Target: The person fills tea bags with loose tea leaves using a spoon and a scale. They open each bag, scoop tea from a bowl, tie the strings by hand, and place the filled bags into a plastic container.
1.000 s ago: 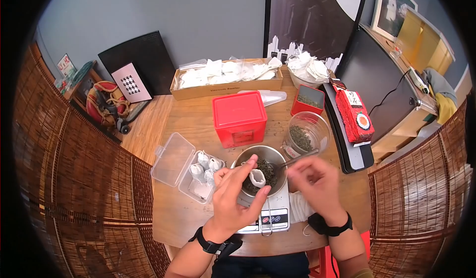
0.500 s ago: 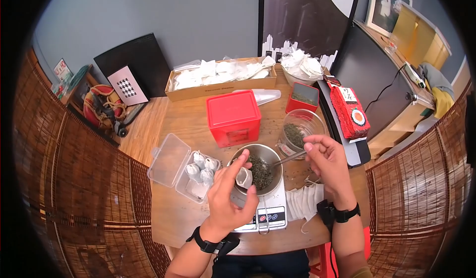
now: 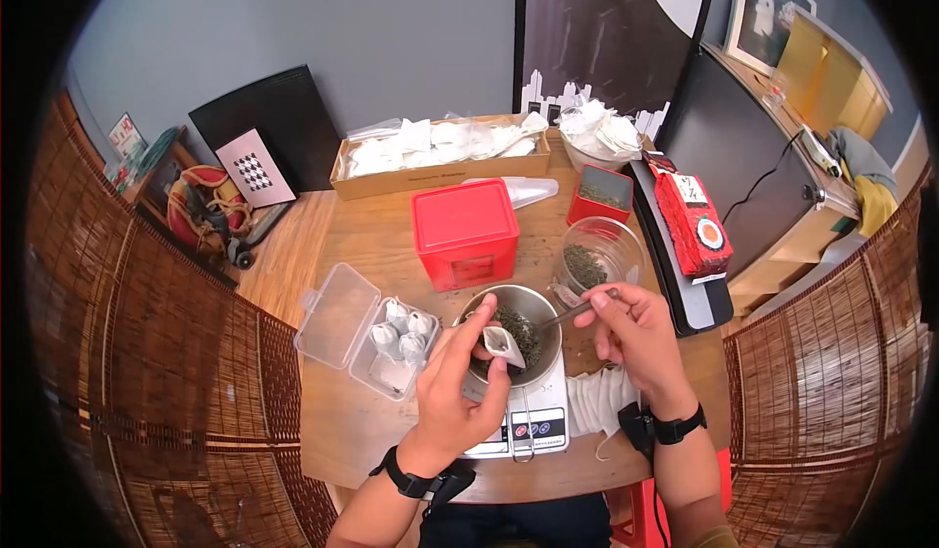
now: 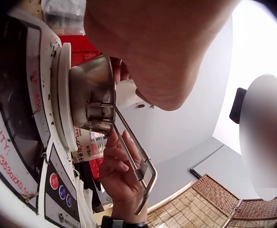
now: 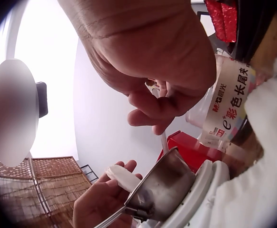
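Note:
My left hand (image 3: 455, 392) holds a small white tea bag (image 3: 501, 343) between thumb and fingers, its mouth open, over the left part of a metal pot (image 3: 556, 348). Dried green tea leaves (image 3: 518, 325) lie in the pot. My right hand (image 3: 636, 338) pinches the handle of a metal spoon (image 3: 575, 311), which slants down over the pot's right rim; its bowl is hidden among the leaves. The pot stands on a white kitchen scale (image 3: 538, 440), and its wire handle (image 4: 136, 161) points towards me.
Left of the pot, an open clear plastic box (image 3: 364, 372) holds several filled bags (image 3: 384, 337). A red tin (image 3: 465, 230) stands behind the pot, a clear tub of leaves (image 3: 626, 255) behind right. Flat white bags (image 3: 597, 401) lie right of the scale.
My right hand has taken hold of the spoon handle and brought it slightly down and left. The tea bag shifted left, then back right, and now tips towards the leaves.

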A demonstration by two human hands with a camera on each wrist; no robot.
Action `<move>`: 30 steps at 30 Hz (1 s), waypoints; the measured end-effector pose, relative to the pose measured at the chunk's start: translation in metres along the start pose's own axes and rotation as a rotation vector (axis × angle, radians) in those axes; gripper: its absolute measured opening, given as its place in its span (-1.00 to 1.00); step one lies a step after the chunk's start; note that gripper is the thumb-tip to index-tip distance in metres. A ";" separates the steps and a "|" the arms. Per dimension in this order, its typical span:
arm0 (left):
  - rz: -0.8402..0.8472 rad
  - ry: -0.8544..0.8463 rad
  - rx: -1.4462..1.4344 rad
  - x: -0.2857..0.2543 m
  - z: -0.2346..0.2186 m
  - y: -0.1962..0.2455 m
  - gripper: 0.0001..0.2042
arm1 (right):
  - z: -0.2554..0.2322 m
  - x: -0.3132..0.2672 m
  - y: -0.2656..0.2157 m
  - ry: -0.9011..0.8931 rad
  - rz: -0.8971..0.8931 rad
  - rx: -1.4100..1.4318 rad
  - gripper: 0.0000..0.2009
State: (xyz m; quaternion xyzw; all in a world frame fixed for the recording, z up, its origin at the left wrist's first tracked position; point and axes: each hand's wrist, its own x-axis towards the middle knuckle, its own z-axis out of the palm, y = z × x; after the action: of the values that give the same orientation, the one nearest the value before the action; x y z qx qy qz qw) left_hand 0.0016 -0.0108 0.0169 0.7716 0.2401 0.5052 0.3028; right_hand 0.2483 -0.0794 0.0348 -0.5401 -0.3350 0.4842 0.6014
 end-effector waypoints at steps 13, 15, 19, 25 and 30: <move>0.037 0.000 0.085 0.003 -0.003 0.004 -0.31 | 0.005 0.001 0.008 0.078 -0.045 -0.005 -0.78; 0.043 0.001 0.105 0.002 -0.002 0.001 -0.29 | 0.005 0.002 0.009 0.084 -0.047 -0.006 -0.78; 0.045 0.006 0.091 0.003 -0.002 0.001 -0.28 | 0.005 0.002 0.011 0.100 -0.058 0.002 -0.77; 0.034 0.009 0.100 0.002 -0.001 0.000 -0.26 | 0.005 0.002 0.013 0.101 -0.070 0.021 -0.77; 0.080 0.027 0.110 0.003 -0.001 0.000 -0.29 | 0.003 0.002 0.015 0.124 -0.089 0.056 -0.78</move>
State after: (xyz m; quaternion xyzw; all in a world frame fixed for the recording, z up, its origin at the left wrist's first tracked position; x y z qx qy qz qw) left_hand 0.0018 -0.0083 0.0193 0.7893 0.2403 0.5133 0.2362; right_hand 0.2425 -0.0769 0.0205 -0.5364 -0.3072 0.4319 0.6568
